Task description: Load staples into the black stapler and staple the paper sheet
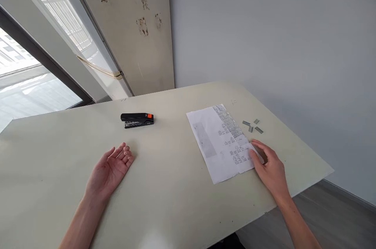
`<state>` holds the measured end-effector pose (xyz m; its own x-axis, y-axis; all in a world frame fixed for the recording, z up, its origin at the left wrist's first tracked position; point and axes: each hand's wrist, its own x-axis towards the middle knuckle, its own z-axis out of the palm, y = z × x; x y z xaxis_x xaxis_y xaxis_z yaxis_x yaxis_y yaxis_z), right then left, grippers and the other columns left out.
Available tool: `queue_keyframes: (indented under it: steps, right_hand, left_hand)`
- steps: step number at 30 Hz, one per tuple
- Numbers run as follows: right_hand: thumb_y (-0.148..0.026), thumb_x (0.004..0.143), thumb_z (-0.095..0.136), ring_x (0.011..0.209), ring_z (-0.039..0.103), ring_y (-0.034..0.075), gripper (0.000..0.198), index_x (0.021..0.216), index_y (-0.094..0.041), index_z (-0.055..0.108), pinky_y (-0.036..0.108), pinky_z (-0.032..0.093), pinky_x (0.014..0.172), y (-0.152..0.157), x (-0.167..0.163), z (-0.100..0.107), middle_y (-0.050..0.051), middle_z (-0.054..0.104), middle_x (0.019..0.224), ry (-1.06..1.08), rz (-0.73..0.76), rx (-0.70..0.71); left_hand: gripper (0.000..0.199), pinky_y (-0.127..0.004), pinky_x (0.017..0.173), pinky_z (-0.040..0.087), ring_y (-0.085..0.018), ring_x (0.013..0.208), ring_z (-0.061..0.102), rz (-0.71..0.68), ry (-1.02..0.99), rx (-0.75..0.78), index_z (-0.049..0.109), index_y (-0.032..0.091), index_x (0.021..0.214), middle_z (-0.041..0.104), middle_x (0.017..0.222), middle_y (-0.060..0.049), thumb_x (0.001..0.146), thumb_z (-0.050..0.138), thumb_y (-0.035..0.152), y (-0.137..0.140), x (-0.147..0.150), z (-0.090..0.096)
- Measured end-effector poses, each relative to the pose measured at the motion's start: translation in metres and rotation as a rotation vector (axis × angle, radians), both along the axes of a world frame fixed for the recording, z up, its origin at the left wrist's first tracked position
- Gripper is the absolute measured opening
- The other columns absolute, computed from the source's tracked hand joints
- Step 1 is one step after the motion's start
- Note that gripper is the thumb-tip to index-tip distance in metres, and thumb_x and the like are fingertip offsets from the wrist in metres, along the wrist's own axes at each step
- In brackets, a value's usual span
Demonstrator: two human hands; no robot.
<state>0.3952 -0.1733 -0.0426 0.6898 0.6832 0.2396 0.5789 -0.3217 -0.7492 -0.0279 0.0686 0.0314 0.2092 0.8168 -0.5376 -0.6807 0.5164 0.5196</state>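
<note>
My left hand (pixel 108 172) rests palm up on the table, its fingers loosely curled and apart, with nothing in it. Beyond its fingertips lies a black stapler (pixel 137 120) with an orange patch at its right end. On the right, my right hand (pixel 270 166) grips the near right edge of some printed paper (pixel 217 143), thumb on top; its other fingers are partly hidden. The paper lies on the table, with rows of small print towards its right side. Just past that hand are several short strips of staples (pixel 251 128).
The pale table (pixel 164 194) has its right edge running diagonally beside my right forearm. A grey wall (pixel 270 37) stands behind it. At the back left is a fridge (pixel 138 53) with worn brown patches, beside a glass door (pixel 32 72).
</note>
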Motion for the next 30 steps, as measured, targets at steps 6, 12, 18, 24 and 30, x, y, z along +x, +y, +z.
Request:
queue_keyframes:
  steps: [6, 12, 18, 24, 30]
  right_hand:
    - [-0.060, 0.101, 0.057, 0.141, 0.056, 0.037, 0.052, 0.142, -0.028, 0.063, 0.065, 0.048, 0.114, 0.006, -0.004, 0.003, 0.011, 0.060, 0.154, -0.142, 0.094, -0.062]
    - [-0.062, 0.103, 0.052, 0.150, 0.047, 0.039, 0.060, 0.155, -0.032, 0.051, 0.069, 0.041, 0.118, 0.010, -0.006, -0.005, 0.009, 0.048, 0.166, -0.234, 0.184, -0.104]
    - [-0.062, 0.104, 0.050, 0.152, 0.045, 0.038, 0.063, 0.160, -0.034, 0.046, 0.064, 0.050, 0.114, 0.012, -0.003, 0.001, 0.005, 0.041, 0.170, -0.233, 0.181, -0.199]
    - [-0.060, 0.107, 0.042, 0.159, 0.035, 0.033, 0.064, 0.166, -0.035, 0.034, 0.057, 0.048, 0.120, 0.039, 0.006, 0.017, 0.001, 0.032, 0.175, -0.336, 0.272, -0.288]
    - [-0.059, 0.110, 0.031, 0.165, 0.017, 0.029, 0.070, 0.172, -0.036, 0.008, 0.058, 0.022, 0.134, 0.059, 0.008, -0.009, -0.003, 0.012, 0.179, -0.510, 0.391, -0.418]
  left_hand:
    - [0.025, -0.029, 0.073, 0.065, -0.017, 0.080, 0.072, 0.003, 0.002, 0.010, 0.068, 0.010, 0.106, 0.069, 0.091, -0.011, 0.102, 0.044, 0.010, 0.000, 0.000, -0.001]
    - [0.024, -0.029, 0.072, 0.066, -0.017, 0.079, 0.072, -0.010, 0.003, 0.017, 0.069, 0.010, 0.106, 0.069, 0.090, -0.011, 0.100, 0.046, 0.009, 0.000, -0.001, -0.001]
    - [0.024, -0.030, 0.071, 0.066, -0.017, 0.079, 0.072, -0.006, 0.008, 0.009, 0.069, 0.010, 0.104, 0.069, 0.089, -0.011, 0.100, 0.045, 0.009, 0.000, -0.001, -0.001]
    - [0.026, -0.028, 0.071, 0.066, -0.017, 0.078, 0.072, -0.011, 0.032, -0.007, 0.069, 0.009, 0.103, 0.069, 0.088, -0.011, 0.101, 0.043, 0.009, 0.000, -0.001, 0.001]
    - [0.025, -0.030, 0.073, 0.067, -0.018, 0.078, 0.072, -0.045, 0.063, 0.018, 0.071, 0.009, 0.102, 0.069, 0.089, -0.012, 0.099, 0.046, 0.009, 0.001, -0.004, -0.004]
